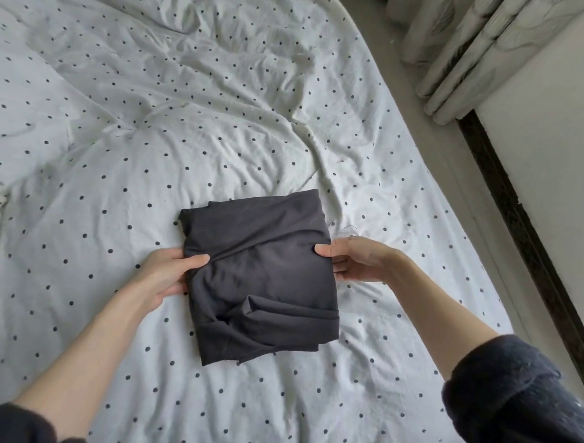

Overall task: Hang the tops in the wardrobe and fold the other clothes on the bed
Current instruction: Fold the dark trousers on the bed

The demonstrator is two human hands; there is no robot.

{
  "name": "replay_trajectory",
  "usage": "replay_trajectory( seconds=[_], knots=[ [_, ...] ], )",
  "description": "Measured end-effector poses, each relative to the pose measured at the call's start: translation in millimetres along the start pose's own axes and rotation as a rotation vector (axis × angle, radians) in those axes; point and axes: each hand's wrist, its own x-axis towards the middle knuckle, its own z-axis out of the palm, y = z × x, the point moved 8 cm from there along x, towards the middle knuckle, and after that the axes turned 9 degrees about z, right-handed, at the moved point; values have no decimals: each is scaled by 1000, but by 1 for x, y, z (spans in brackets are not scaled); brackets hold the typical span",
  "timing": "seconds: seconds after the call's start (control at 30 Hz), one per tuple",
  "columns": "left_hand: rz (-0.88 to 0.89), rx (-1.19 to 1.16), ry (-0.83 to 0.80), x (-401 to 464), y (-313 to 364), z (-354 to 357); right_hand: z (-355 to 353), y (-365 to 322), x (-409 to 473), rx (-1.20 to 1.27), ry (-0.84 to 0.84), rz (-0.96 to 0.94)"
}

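Dark fleece sleeves (510,398) frame both hands: left hand (168,271) and right hand (356,259) each pinch a side of the folded dark grey jersey garment (261,277) on the white polka-dot bed (154,131). Folding looks nearly finished; no wardrobe or other clothes visible.

Soft even daylight; faint shadows — sharp, edges bowed.

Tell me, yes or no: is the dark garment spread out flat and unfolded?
No, the dark garment is folded into a compact square.
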Motion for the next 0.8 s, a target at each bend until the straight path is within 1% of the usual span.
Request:
replay_trajectory(
  seconds=[0.1, 0.3, 0.43, 0.6, 0.73, 0.8],
  knots=[
    [12, -32, -51, -4, 0, -3, 2, -1, -4, -6, -6, -34],
    [70, -58, -94, -26, 12, -2, 3, 4, -41, 6, 127, -130],
    [142, -38, -170, -53, 46, 17, 7, 10, -106, 28, 190, -251],
    [280, 23, -348, -101, 95, 55, 15, 41, -205, 121, 367, -420],
    [404, 102, -581, -164, 126, 107, 32, 111, -301, 269, 538, -589],
    [454, 159, -727, -206, 128, 139, 44, 164, -345, 357, 636, -669]
  ],
)
